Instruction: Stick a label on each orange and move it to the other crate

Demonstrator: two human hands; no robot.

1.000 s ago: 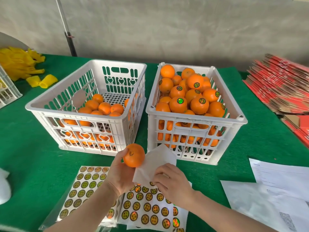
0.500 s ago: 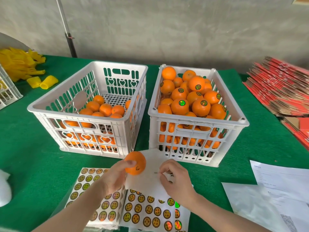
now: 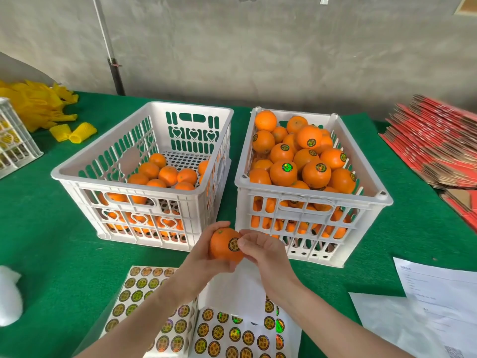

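My left hand (image 3: 198, 262) grips an orange (image 3: 222, 250) in front of the gap between the two white crates. A round dark-and-gold label (image 3: 233, 244) sits on the orange's right side, and my right hand (image 3: 265, 254) presses its thumb on the label's edge. The left crate (image 3: 90, 180) holds several bare oranges (image 3: 167, 175) on its floor. Labelled oranges (image 3: 316, 174) are heaped to the rim of the right crate (image 3: 309, 195). Label sheets (image 3: 232, 334) lie under my forearms, one with a blank peeled patch (image 3: 232, 288).
Green cloth (image 3: 51, 241) covers the table. Yellow foam nets (image 3: 38, 107) and a small white basket (image 3: 15, 148) sit at the far left. Flattened red cartons (image 3: 433, 146) are stacked at the right, printed papers (image 3: 438, 288) lie at the near right, and white foam (image 3: 7, 301) at the left edge.
My right hand let go of the label sheet and came up to the orange. A label now sits on the orange, which my left hand has turned and lifted slightly toward the crates.
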